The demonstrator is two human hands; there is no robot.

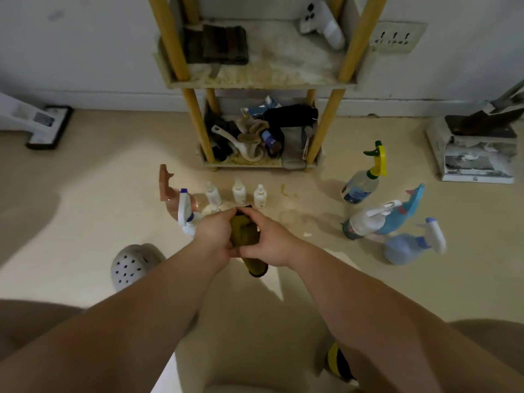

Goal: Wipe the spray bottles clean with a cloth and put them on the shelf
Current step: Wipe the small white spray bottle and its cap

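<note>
An olive-green cloth [245, 232] is bunched up above a beige floor, one end hanging down. Spray bottles stand on the floor: a brown-triggered one [170, 191] and a white-and-blue one [185, 212] at left; at right, one with a yellow-green trigger [365, 177], a white one with a blue trigger [380, 219], and a pale blue one [411, 245]. Behind stands a yellow-posted shelf [255, 78].

Olive-yellow cloth [244, 234] at frame centre. Shelf [256, 78] posts yellow, boards pale, speckled. Dark brown towel [224, 43] upper centre. At right: bottle with yellow-green trigger [365, 177], turquoise sprayer [408, 208], pale blue bottle [408, 248]. Three white small bottles [239, 191] centre. White perforated shoe [133, 265] lower left. Floor [99, 171] beige.
</note>
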